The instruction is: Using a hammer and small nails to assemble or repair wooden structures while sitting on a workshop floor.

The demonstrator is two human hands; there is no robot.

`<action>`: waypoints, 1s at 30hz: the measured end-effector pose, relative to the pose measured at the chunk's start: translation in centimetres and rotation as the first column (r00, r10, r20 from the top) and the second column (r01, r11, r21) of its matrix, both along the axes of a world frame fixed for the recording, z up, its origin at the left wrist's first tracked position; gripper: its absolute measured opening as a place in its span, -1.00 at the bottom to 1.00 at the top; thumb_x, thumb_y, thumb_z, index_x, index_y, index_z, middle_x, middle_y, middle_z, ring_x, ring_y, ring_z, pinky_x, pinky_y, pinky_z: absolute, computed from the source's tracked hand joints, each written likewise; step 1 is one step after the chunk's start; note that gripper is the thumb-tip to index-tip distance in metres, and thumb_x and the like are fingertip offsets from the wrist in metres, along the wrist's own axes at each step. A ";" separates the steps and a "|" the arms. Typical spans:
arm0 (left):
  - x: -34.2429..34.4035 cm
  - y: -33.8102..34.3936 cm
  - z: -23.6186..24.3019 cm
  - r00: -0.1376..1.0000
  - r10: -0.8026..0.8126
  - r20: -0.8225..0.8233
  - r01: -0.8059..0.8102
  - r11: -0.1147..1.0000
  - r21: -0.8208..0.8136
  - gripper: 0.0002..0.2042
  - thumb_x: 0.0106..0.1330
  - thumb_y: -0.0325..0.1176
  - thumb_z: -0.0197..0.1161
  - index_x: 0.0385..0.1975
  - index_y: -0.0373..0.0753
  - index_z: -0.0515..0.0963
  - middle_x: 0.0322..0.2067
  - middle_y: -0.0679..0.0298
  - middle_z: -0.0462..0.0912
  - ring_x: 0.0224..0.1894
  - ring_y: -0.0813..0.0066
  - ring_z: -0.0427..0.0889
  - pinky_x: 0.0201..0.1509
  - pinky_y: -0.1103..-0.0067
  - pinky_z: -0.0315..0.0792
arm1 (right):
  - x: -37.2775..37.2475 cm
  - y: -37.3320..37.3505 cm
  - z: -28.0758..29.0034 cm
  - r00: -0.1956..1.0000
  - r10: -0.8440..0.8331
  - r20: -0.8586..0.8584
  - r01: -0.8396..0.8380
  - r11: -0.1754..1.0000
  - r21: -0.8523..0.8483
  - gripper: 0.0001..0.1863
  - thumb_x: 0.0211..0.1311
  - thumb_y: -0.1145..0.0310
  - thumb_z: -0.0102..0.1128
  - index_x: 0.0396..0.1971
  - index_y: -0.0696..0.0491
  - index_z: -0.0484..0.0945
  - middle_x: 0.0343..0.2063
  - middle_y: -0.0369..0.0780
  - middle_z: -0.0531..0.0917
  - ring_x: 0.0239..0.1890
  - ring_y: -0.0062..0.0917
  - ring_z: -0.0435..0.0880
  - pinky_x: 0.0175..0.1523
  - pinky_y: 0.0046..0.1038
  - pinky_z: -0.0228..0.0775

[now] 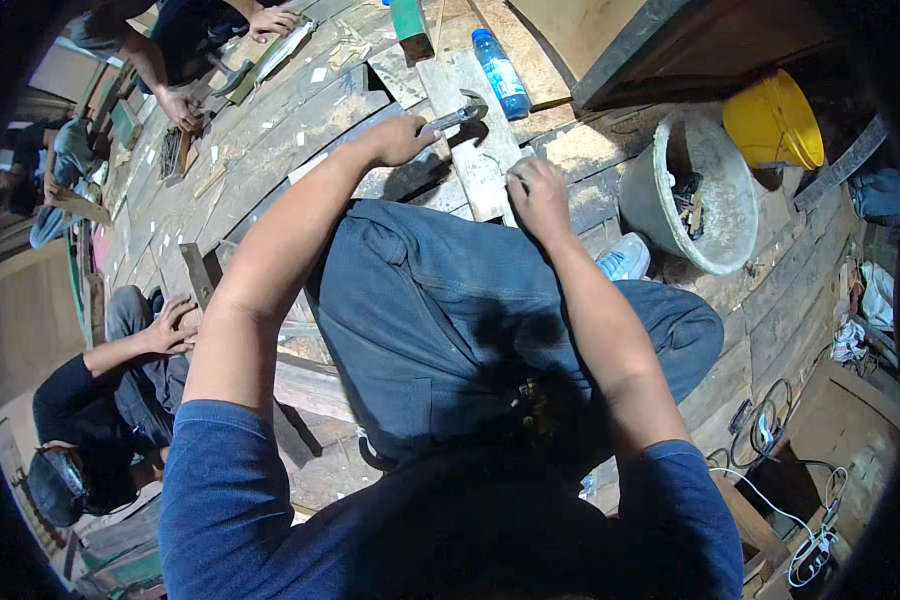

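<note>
My left hand [398, 140] is wrapped round the handle of a claw hammer [458, 116]. The hammer's metal head hangs over a pale, worn wooden board [482, 172], which lies lengthwise in front of my knees. At the board's right edge, my right hand [538, 194] has its fingers curled in and closed. Whatever they hold, if anything, is too small or hidden to make out. Just beyond the hammer, a blue plastic bottle [501, 76] lies on its side close to the board.
To the right stand a grey bucket [735, 215] with dark bits inside and a yellow bucket [770, 120]. Wood scraps and sawdust litter the plank floor [260, 150]. Co-workers sit at left, one with a hand [170, 325] near me. Cables [815, 545] lie lower right.
</note>
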State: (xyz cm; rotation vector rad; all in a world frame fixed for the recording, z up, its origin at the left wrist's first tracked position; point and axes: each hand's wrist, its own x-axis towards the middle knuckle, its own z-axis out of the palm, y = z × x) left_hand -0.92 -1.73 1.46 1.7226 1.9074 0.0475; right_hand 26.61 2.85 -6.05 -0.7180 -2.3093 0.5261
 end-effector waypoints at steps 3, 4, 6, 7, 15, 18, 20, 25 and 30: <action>0.1 0.2 0.3 1.000 0.012 0.025 -0.012 1.000 -0.029 -0.48 0.42 0.08 -0.08 -0.14 -0.36 0.50 -0.25 -0.16 0.60 -0.12 -0.06 0.58 -0.03 0.23 0.41 | 0.3 0.5 0.0 0.987 -0.150 -0.054 0.144 0.985 -0.097 -0.92 -0.06 0.45 0.27 -0.50 0.05 0.57 -0.32 -0.22 0.60 -0.18 -0.30 0.55 -0.03 -0.29 0.31; 0.2 0.2 0.4 1.000 0.011 0.025 -0.010 1.000 -0.029 -0.48 0.42 0.08 -0.08 -0.14 -0.36 0.50 -0.25 -0.16 0.60 -0.12 -0.06 0.58 -0.03 0.23 0.41 | 0.3 0.6 0.0 0.988 -0.143 -0.054 0.139 0.987 -0.084 -0.93 -0.05 0.46 0.25 -0.50 0.05 0.57 -0.33 -0.22 0.60 -0.20 -0.29 0.56 -0.04 -0.30 0.32; 0.2 0.2 0.6 1.000 0.000 0.008 0.000 0.999 -0.050 -0.49 0.41 0.07 -0.08 -0.14 -0.35 0.50 -0.25 -0.16 0.60 -0.13 -0.06 0.59 -0.04 0.23 0.41 | 0.4 0.3 0.0 0.994 -0.109 0.030 0.111 0.992 -0.065 -0.87 -0.03 0.42 0.26 -0.41 0.04 0.59 -0.27 -0.21 0.60 -0.13 -0.30 0.55 0.01 -0.29 0.32; 0.1 0.0 0.6 1.000 -0.028 0.013 0.028 0.999 -0.032 -0.49 0.41 0.07 -0.07 -0.14 -0.35 0.50 -0.26 -0.16 0.60 -0.14 -0.06 0.59 -0.04 0.23 0.41 | 0.3 0.0 0.0 0.994 -0.109 0.028 0.111 0.992 -0.066 -0.87 -0.03 0.42 0.26 -0.41 0.04 0.59 -0.27 -0.21 0.60 -0.13 -0.30 0.55 0.01 -0.29 0.32; 0.1 0.3 0.6 1.000 0.006 0.017 -0.005 0.998 -0.068 -0.50 0.42 0.05 -0.07 -0.14 -0.37 0.50 -0.27 -0.16 0.60 -0.14 -0.06 0.59 -0.06 0.23 0.40 | 0.1 -1.0 -0.2 0.943 -0.082 0.323 0.051 0.993 0.103 -0.57 0.15 0.17 0.17 -0.01 0.07 0.52 0.09 -0.17 0.48 0.18 -0.25 0.37 0.26 -0.12 0.10; -0.1 0.1 0.2 1.000 0.002 0.017 -0.002 0.999 -0.032 -0.50 0.42 0.05 -0.06 -0.14 -0.37 0.50 -0.27 -0.16 0.60 -0.15 -0.07 0.59 -0.05 0.24 0.41 | 0.5 -0.3 -0.4 0.963 -0.096 0.251 0.083 0.994 0.065 -0.65 0.13 0.30 0.19 -0.10 0.14 0.56 0.00 -0.16 0.56 0.10 -0.28 0.44 0.21 -0.14 0.18; 0.3 0.4 0.5 0.999 0.001 0.043 0.001 0.999 -0.052 -0.45 0.39 0.10 -0.06 -0.15 -0.38 0.53 -0.24 -0.19 0.61 -0.12 -0.12 0.59 0.00 0.22 0.41 | 1.0 0.4 -1.1 0.969 -0.108 0.221 0.106 0.994 0.021 -0.67 0.11 0.33 0.20 -0.12 0.14 0.56 -0.05 -0.15 0.58 0.05 -0.25 0.48 0.17 -0.17 0.23; 0.2 0.2 0.5 1.000 0.007 0.002 -0.006 0.999 -0.043 -0.48 0.41 0.09 -0.07 -0.17 -0.35 0.50 -0.27 -0.15 0.60 -0.15 -0.06 0.58 -0.05 0.25 0.40 | 0.8 0.7 -1.5 0.941 -0.327 0.089 0.338 0.922 -0.190 -0.70 0.09 0.30 0.23 -0.20 0.15 0.60 -0.18 -0.07 0.63 -0.09 -0.12 0.57 0.05 -0.22 0.37; -0.2 0.1 0.1 1.000 -0.004 -0.016 0.004 1.000 -0.027 -0.47 0.40 0.11 -0.06 -0.22 -0.36 0.51 -0.32 -0.13 0.59 -0.19 -0.03 0.58 -0.08 0.25 0.39 | 0.5 0.8 -1.9 0.918 -0.385 0.099 0.395 0.859 -0.325 -0.76 0.10 0.26 0.19 -0.30 0.04 0.68 -0.25 -0.08 0.67 -0.14 -0.16 0.60 0.03 -0.21 0.38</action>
